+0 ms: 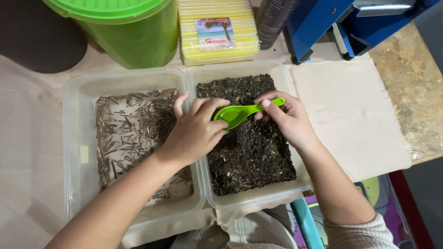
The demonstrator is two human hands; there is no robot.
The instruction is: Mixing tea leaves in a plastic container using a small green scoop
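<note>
Both of my arms come up from the bottom of the view, and my cream sleeve (pixel 355 233) shows on the right one. Past them sits the clear tub of dark crumbly bits (pixel 249 138), and I use that tub as my landmark.

My right hand (pixel 288 121) is over the top half of the tub. Its fingers (pixel 270 103) are bent and pinched on the handle of a small green scoop (pixel 242 113). The thumb is under the handle and the fingertips press on top, so this hand is holding the scoop.

My left hand (pixel 196 131) reaches across the tub's left wall. Its fingers are curled over, about half closed, and they cup the round bowl end of the scoop. They touch the scoop, but I cannot tell if they grip it tight or hold anything under them.

The scoop lies flat, just above the dark bits, near the top middle of the tub.

Left of the tub, touching it, is another clear tub with thin dry sticks (pixel 134 133). Behind the tub stand a green bucket (pixel 134 32) and a yellow pack (pixel 217 32). Right of the tub lies a pale cloth (pixel 350 110), and a blue machine (pixel 341 23) stands behind that.
</note>
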